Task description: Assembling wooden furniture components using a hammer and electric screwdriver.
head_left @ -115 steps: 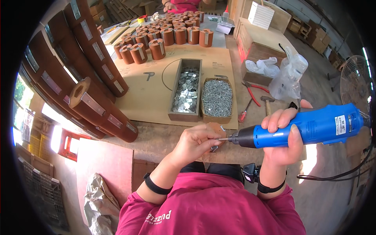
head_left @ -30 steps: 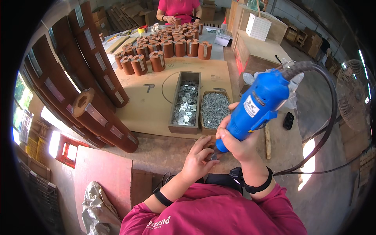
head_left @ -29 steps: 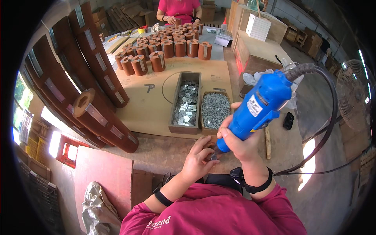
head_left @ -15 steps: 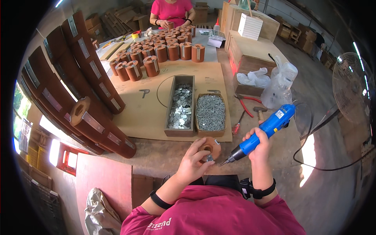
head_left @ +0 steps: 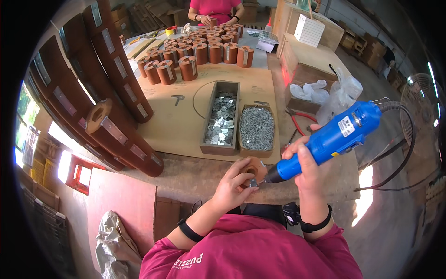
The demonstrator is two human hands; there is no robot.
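Note:
My left hand (head_left: 231, 185) is closed around a short brown cylinder (head_left: 257, 167) with a hole in its end, held at the table's near edge. By its thumb and fingertips a small shiny metal plate (head_left: 253, 183) lies against the cylinder. In my right hand (head_left: 306, 162) is a blue electric screwdriver (head_left: 339, 132), its black nose pointing left at the cylinder. The bit's tip is at the cylinder's side, close to the plate; whether it touches a screw cannot be made out.
Beyond my hands stand a long box (head_left: 217, 149) of metal plates and a carton (head_left: 256, 152) of screws. Tall brown columns (head_left: 139, 160) rise at left. Several brown cylinders (head_left: 188, 69) fill the far table, where a co-worker (head_left: 216, 7) sits. Red-handled pliers (head_left: 297, 124) lie right; a cable (head_left: 409, 139) trails.
The screwdriver has come closer to the cylinder, its body lifted and swung up at the right. My left hand keeps its hold. The whole view has shifted slightly.

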